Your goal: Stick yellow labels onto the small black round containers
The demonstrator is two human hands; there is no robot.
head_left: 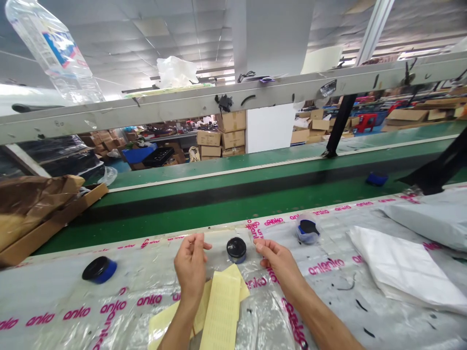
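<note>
My left hand point(191, 262) and my right hand point(277, 262) hover over a printed plastic sheet point(146, 301) on the bench. Between them stands a small round jar with a black lid point(236, 249), touched by neither hand. My left fingers are slightly curled around nothing visible. My right fingertips sit at the edge of a thin clear plastic piece point(251, 233), and I cannot tell whether they grip it. Yellow ruled papers point(221, 306) lie under my left wrist. A blue jar with a black lid point(99, 270) lies on its side at left, and another jar in a clear bag point(307, 229) lies at right.
White folded mailer bags point(404, 262) lie on the bench at right. A cardboard tray with brown paper point(51, 218) sits at left. Behind the bench runs a green conveyor belt point(219, 204) with a blue object point(377, 179) on it, under a grey metal beam point(233, 95).
</note>
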